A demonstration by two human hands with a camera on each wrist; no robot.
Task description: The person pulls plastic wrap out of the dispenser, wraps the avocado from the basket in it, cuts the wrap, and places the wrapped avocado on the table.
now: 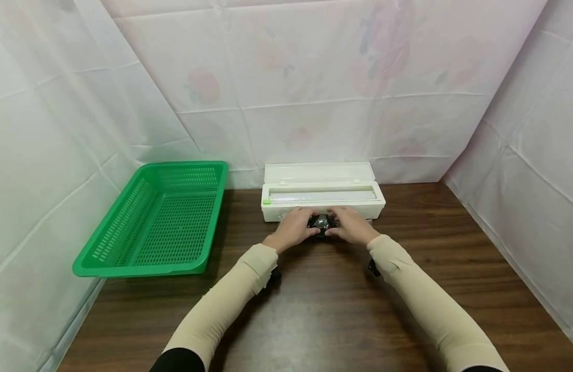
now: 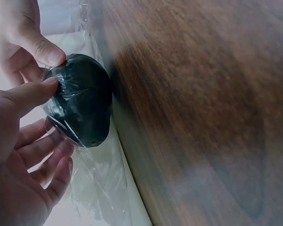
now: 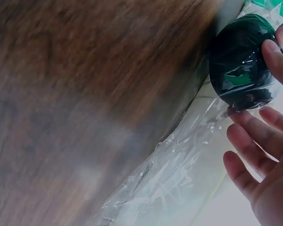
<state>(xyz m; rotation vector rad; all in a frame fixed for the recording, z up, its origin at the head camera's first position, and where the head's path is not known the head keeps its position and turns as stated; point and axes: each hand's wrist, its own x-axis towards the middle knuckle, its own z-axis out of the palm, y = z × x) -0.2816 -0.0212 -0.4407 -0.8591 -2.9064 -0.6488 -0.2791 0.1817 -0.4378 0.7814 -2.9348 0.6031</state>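
A dark, smooth, rounded object, partly covered by shiny cling film, sits between my two hands, right in front of a white cling film dispenser. My left hand holds its left side, the thumb on the near face and the fingers around the far side. From the right, my right hand grips it the same way. The two thumbs lie close together on the film. Loose, wrinkled film spreads beside the object along the dispenser's front, as both wrist views show.
The dispenser's lid stands open against the fabric backdrop, with a film roll inside and a green slider at its left end. A green plastic basket stands on the left of the brown wooden table.
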